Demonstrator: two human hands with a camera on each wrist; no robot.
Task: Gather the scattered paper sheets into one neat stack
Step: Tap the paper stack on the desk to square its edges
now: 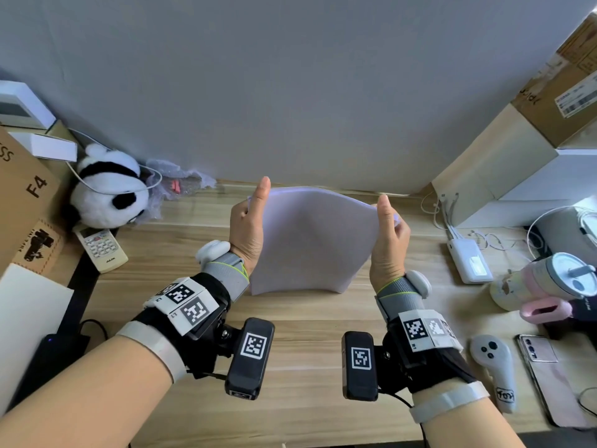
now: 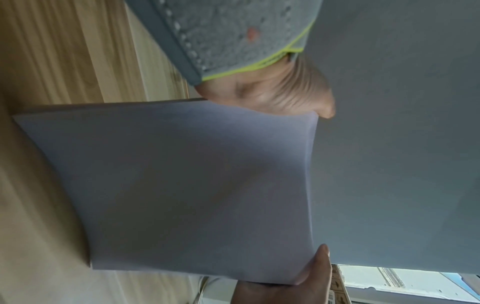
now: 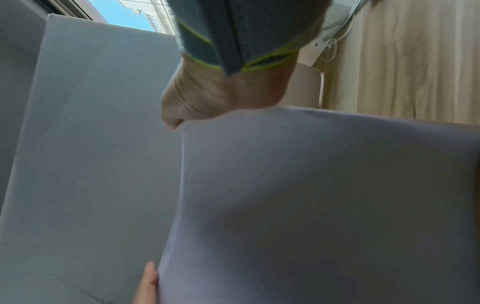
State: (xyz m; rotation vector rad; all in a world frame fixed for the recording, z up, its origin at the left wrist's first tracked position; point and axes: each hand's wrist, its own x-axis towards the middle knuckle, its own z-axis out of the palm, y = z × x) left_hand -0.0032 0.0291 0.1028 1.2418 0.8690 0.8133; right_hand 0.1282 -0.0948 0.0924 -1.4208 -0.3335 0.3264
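Note:
A stack of white paper sheets [image 1: 313, 240] stands upright on its lower edge on the wooden desk [image 1: 290, 334], bowed slightly in the middle. My left hand [image 1: 248, 221] grips the stack's left side, thumb in front and pointing up, fingers behind. My right hand [image 1: 389, 231] grips the right side in the same way. In the left wrist view the paper [image 2: 194, 185] fills the middle, with my left hand [image 2: 272, 96] at its top edge and the right thumb [image 2: 320, 265] at the bottom. The right wrist view shows the sheets [image 3: 324, 205] below my right hand [image 3: 215, 98].
A panda plush [image 1: 106, 189], a remote control [image 1: 100, 247] and cardboard boxes [image 1: 22, 202] crowd the left. On the right lie a white power bank [image 1: 470, 260], a tipped tumbler [image 1: 542, 282], a grey controller [image 1: 494, 367], a phone [image 1: 549, 376] and stacked boxes [image 1: 517, 156].

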